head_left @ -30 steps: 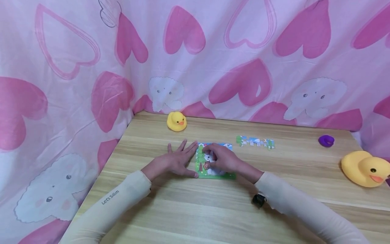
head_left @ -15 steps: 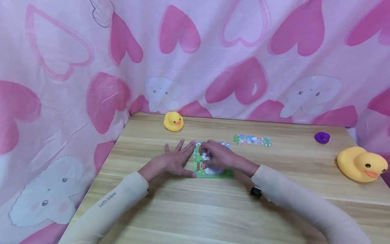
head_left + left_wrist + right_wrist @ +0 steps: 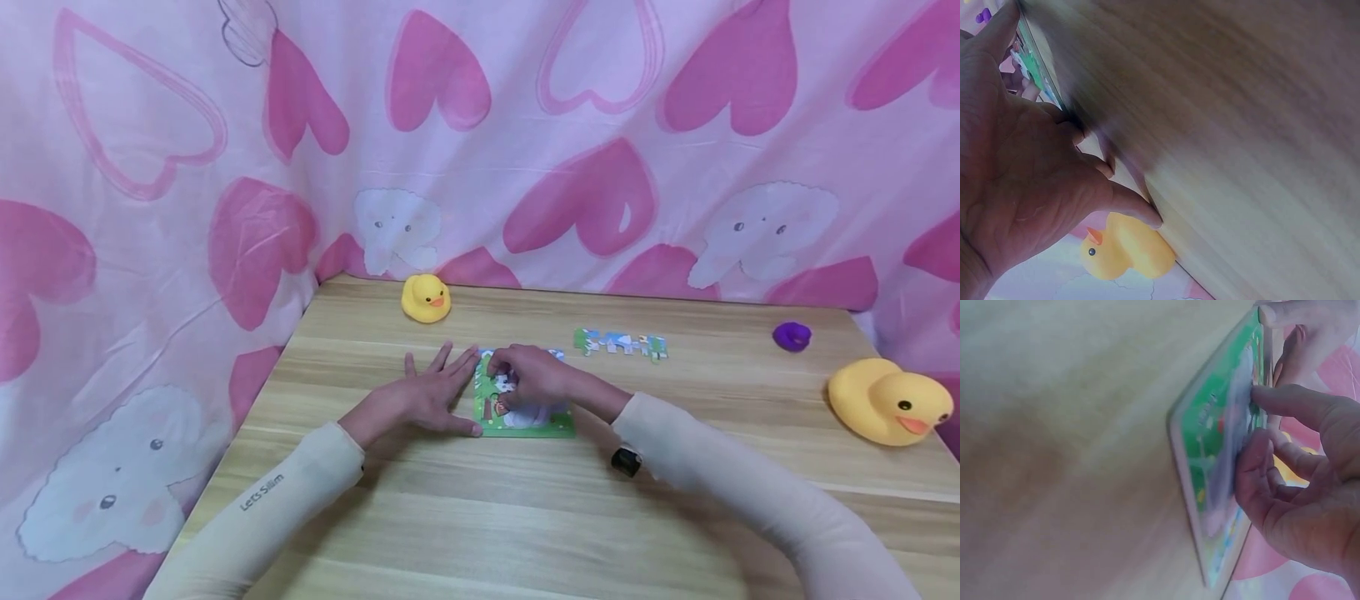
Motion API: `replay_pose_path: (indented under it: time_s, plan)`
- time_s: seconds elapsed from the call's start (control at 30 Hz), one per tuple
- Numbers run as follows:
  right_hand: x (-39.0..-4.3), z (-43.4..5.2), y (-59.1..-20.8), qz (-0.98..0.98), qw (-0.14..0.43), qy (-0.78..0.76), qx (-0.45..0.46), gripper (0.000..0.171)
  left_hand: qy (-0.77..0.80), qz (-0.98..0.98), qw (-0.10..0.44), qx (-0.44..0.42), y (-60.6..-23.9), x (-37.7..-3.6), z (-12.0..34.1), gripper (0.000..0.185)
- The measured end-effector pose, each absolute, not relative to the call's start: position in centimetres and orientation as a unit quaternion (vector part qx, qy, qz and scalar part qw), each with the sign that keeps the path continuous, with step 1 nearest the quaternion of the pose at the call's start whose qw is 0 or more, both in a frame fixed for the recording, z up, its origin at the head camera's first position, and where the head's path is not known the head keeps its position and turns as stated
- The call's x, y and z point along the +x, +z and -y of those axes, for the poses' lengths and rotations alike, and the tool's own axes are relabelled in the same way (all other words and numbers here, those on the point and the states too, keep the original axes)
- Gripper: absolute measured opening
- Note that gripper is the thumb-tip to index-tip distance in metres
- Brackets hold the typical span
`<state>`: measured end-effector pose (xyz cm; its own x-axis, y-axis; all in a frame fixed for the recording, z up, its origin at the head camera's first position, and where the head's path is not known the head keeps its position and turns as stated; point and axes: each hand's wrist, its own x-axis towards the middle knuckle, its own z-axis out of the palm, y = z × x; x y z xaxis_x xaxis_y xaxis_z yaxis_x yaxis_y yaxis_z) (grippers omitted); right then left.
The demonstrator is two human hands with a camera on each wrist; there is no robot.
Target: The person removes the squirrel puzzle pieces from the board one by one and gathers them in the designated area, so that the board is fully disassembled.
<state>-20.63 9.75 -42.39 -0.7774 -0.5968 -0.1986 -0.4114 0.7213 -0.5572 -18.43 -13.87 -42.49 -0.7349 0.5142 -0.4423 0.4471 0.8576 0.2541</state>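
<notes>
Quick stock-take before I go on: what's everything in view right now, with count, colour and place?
Puzzle board: 1, green with a picture, mid-table under the hands.
Puzzle strip: 1 row of joined pieces, green, blue and white, behind and right of the board.
Small duck: 1, yellow, far edge of the table, left of centre.
Big duck: 1, yellow, right edge.
Purple thing: 1, small, far right; too small to identify.
Table: 1, light wood.
Cloth: pink hearts and white elephants, behind and to the left.
Left hand: flat on the table, fingers against the board's left edge.
Right hand: fingertips on the board.
</notes>
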Motion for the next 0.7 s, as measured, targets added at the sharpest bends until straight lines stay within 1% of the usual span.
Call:
replay_pose_path:
  time_s: [0.33,0.7]
  plan:
    - [-20.2,-11.9,-43.1,-0.878,0.174,-0.359,-0.264,0.047,0.074,-0.928,0.257,0.259,-42.5,-18.4,13.9,0.124]
    - [-19.3,-16.6,-42.2,-0.874,0.165,-0.386,-0.245,0.042,0.075,-0.929,0.260,0.251,-42.6,-18.5,13.9,0.124]
